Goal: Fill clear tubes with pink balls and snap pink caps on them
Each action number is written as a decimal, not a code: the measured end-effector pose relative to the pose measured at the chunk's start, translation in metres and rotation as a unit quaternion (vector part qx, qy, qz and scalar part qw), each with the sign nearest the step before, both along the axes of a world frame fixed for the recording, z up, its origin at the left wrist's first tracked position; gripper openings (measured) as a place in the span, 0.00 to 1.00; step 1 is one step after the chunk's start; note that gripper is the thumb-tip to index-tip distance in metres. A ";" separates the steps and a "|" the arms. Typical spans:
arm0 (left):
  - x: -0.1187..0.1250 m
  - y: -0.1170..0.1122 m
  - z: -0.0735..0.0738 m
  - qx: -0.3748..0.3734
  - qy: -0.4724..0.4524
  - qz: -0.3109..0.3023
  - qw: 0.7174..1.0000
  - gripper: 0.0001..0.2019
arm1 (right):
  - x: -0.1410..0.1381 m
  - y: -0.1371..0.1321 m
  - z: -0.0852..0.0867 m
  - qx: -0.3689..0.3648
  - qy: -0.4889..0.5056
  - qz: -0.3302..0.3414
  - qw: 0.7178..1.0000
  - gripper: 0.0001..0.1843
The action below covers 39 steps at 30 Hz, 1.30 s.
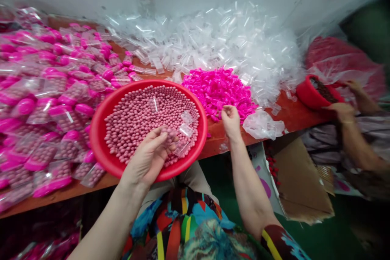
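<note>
Over the red basin (98, 146) of pink beads (134, 109), my left hand (150, 152) is closed around a small clear container (171, 135) with pink beads in it. A few more clear containers (185, 130) lie on the beads. My right hand (230, 122) is at the near edge of a heap of bright pink caps (217, 89). Its fingers are pinched together, and whatever is between them is hidden.
Filled containers with pink caps (55, 89) cover the table's left side. Empty clear containers (207, 36) are piled along the wall. A crumpled plastic bag (263, 125) lies right of the caps. At far right, another person's hands (344, 109) hold a red bowl (310, 95). A cardboard box (301, 178) stands below.
</note>
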<state>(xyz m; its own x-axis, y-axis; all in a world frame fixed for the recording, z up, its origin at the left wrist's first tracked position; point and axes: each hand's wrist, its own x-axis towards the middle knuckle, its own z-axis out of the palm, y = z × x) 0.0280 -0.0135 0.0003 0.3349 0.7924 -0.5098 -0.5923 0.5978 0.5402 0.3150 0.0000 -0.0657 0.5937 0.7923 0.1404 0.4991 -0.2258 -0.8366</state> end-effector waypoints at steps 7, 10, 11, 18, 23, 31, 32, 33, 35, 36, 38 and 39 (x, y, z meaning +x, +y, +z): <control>0.001 -0.003 -0.001 -0.005 -0.055 -0.006 0.998 0.10 | -0.103 -0.032 0.061 0.032 0.204 0.291 0.934 0.16; -0.001 -0.004 -0.001 0.009 -0.070 0.003 0.997 0.10 | -0.128 -0.033 0.067 0.000 0.179 0.341 0.923 0.15; -0.002 -0.004 -0.001 0.013 -0.074 0.003 0.997 0.10 | -0.131 -0.032 0.067 -0.002 0.179 0.341 0.923 0.14; 0.000 -0.009 -0.007 0.056 -0.064 -0.022 0.996 0.10 | -0.129 -0.029 0.061 0.051 0.119 0.332 0.934 0.09; 0.001 -0.011 -0.009 0.079 -0.029 -0.006 0.996 0.13 | -0.139 -0.030 0.062 0.110 0.043 0.328 0.937 0.07; 0.002 -0.015 -0.010 0.090 0.012 0.044 0.995 0.13 | -0.157 -0.042 0.054 0.160 -0.084 0.344 0.921 0.13; 0.002 -0.014 -0.010 0.081 0.003 0.048 0.996 0.13 | -0.160 -0.044 0.054 0.156 -0.095 0.342 0.922 0.14; 0.001 -0.014 -0.010 0.072 -0.009 0.051 0.996 0.13 | -0.162 -0.046 0.055 0.152 -0.108 0.340 0.922 0.15; 0.000 -0.012 -0.009 0.064 -0.029 0.054 0.996 0.13 | -0.161 -0.046 0.060 0.138 -0.128 0.343 0.920 0.17; -0.002 -0.012 -0.008 0.067 -0.036 0.050 0.996 0.13 | -0.159 -0.045 0.064 0.130 -0.131 0.352 0.918 0.17; -0.004 -0.012 -0.005 0.084 -0.040 0.025 0.995 0.12 | -0.149 -0.039 0.073 0.119 -0.111 0.378 0.912 0.15; -0.005 -0.013 -0.003 0.093 -0.038 0.003 0.995 0.12 | -0.144 -0.035 0.077 0.113 -0.087 0.382 0.913 0.15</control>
